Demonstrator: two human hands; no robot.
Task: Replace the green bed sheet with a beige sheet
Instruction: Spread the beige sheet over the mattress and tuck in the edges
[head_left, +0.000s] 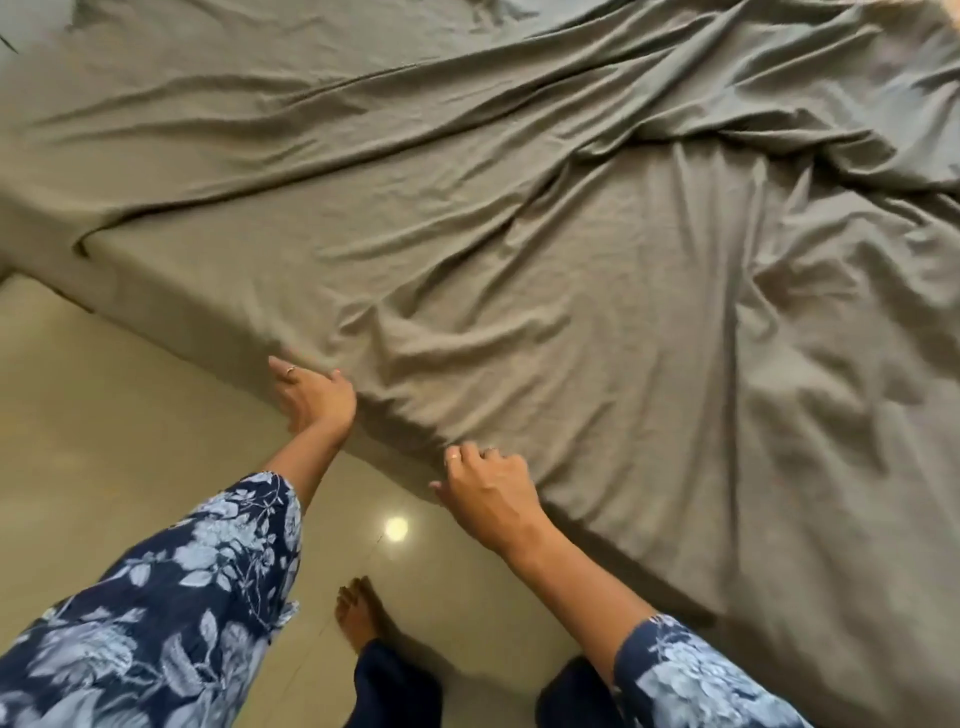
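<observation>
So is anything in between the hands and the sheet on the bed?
No, nothing visible. Both the left hand and the right hand are already touching the sheet at the near edge of the bed, where it hangs over the side.

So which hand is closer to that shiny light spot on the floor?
The right hand. It sits just above and right of the light spot, at the sheet's edge. The left hand is farther up and left.
</observation>
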